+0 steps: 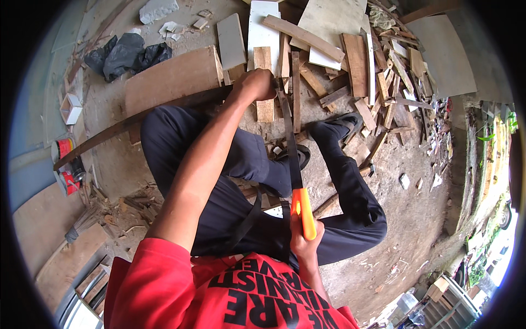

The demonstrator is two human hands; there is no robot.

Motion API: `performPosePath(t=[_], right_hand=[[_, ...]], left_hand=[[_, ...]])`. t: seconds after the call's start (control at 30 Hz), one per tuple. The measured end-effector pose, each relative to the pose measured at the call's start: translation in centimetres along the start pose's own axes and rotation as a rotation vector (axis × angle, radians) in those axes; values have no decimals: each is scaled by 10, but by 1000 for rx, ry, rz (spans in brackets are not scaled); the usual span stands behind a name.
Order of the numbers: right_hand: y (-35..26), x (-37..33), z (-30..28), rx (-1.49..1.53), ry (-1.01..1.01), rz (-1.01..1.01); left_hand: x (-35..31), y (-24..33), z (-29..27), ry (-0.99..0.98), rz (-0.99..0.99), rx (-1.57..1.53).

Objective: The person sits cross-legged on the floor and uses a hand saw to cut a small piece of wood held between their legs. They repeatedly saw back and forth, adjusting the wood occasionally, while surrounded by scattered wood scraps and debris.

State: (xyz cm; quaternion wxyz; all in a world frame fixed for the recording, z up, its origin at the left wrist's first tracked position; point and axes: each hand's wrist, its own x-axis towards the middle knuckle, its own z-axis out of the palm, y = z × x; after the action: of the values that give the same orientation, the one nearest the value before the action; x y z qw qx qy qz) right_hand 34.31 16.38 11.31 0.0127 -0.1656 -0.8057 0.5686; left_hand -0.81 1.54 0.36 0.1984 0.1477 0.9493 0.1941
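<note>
My right hand (pixel 306 237) is closed round the orange and yellow handle of a handsaw (pixel 293 148). The saw's dark blade points away from me, its far part beside my left fist. With fingers wrapped round, my left hand (pixel 255 85) grips the right end of a long dark wooden strip (pixel 118 127). That strip runs leftward past my bent knee. A short light-brown board (pixel 265 111) lies below my left hand. Whether the blade's teeth touch the strip is hard to make out, since my fist hides part of that end.
Scrap boards and offcuts (pixel 356 66) are heaped at the far right. Behind the strip rests a wide plywood panel (pixel 172 77), with a black plastic bag (pixel 129 55) beyond it. A red can (pixel 67 182) is at the left. My sandalled feet (pixel 335 129) are close to the blade.
</note>
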Motion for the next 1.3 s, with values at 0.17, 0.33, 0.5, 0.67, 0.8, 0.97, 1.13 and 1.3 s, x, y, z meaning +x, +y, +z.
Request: performPosePath(t=[0.17,0.33,0.5,0.67,0.8,0.97,1.13,1.3], right_hand=[[-15,-24,-13,-59,30,-33],[-3,-36,-22,-50,48,14],[-4,-32,-27,-77,32,8],[-5,-32,-25,-56,50,14],[-11,-27,-24,-99,48,-31],[-12,-23,-22,-105,43,-63],[-16,-21,-24,-116,31,-60],[-19,-10,-28,-56,-9,-12]], left_hand=[[3,0,-1,-31,-10,-4],[0,11,-13,-118,-37,35],[-3,11,-13,-80,-30,1],[0,9,-14,-110,-30,15],[-2,10,-14,-91,-24,8],[5,5,-8,-135,-53,8],[8,2,-3,-117,-33,37],[1,4,-7,-71,-21,-12]])
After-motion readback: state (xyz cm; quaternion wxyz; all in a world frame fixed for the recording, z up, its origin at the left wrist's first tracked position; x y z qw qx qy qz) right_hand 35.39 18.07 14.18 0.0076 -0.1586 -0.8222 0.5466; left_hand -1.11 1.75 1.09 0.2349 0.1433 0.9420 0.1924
